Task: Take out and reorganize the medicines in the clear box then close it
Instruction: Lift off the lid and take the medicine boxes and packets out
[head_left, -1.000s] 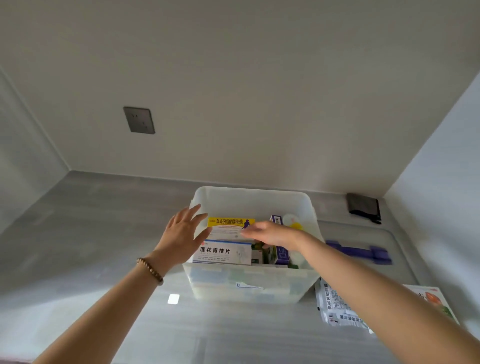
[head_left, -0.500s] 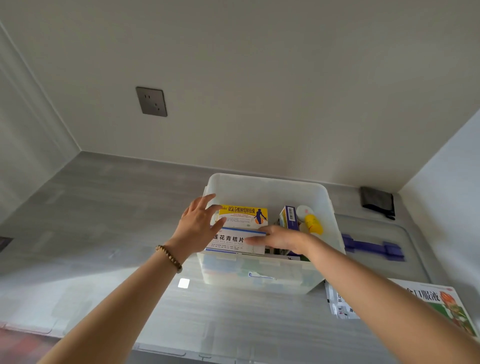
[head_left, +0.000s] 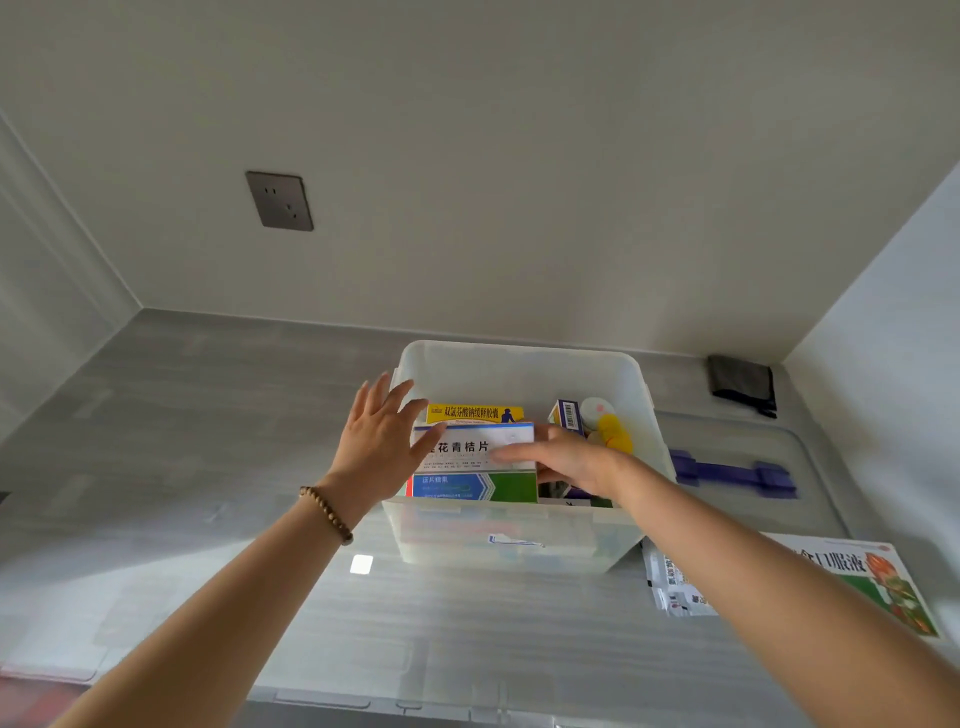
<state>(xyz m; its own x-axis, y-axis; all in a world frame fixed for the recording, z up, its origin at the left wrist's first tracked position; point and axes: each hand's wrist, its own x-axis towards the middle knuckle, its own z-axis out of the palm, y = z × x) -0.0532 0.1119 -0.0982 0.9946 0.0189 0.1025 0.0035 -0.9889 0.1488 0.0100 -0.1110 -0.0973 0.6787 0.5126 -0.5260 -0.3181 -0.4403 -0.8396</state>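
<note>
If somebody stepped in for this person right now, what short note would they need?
Left hand: open, fingers spread against the left end of the white medicine carton with a blue stripe.
Right hand: gripping that carton's right end, raised near the rim of the clear plastic box.
Still inside: yellow-topped carton, blue-and-green carton, yellow-capped bottle.
Already out, right of the box: white sachets, green-and-white carton.
Clear lid with purple handle lies off, behind them.
Left: finish sorting, close the box.

Looks like a home nook: grey bench (head_left: 182, 415), wall socket (head_left: 279, 200) up-left of left hand (head_left: 382, 441), household meds.
</note>
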